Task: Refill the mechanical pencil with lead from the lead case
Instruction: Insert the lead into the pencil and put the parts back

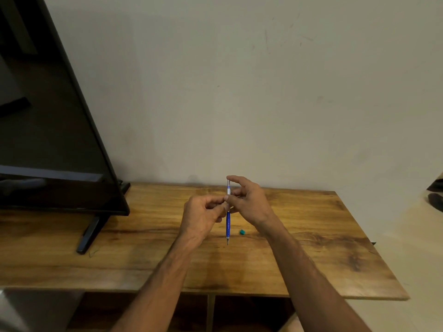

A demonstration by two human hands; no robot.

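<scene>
place: a room in a home, likely a living room
screen: a large black flat television (48, 116) fills the left of the frame, standing on feet
furniture: a wood-grain tabletop (311, 248) spans the lower half, open shelves beneath it
wall: plain, scuffed cream wall (263, 92) across the upper frame

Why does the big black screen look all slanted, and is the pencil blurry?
Head view: the wide-angle lens bends things near the edges, so the screen leans; the pencil in the middle, held upright by the left hand and right hand, looks a bit soft but readable; soft light, only faint shadows on the table.
</scene>
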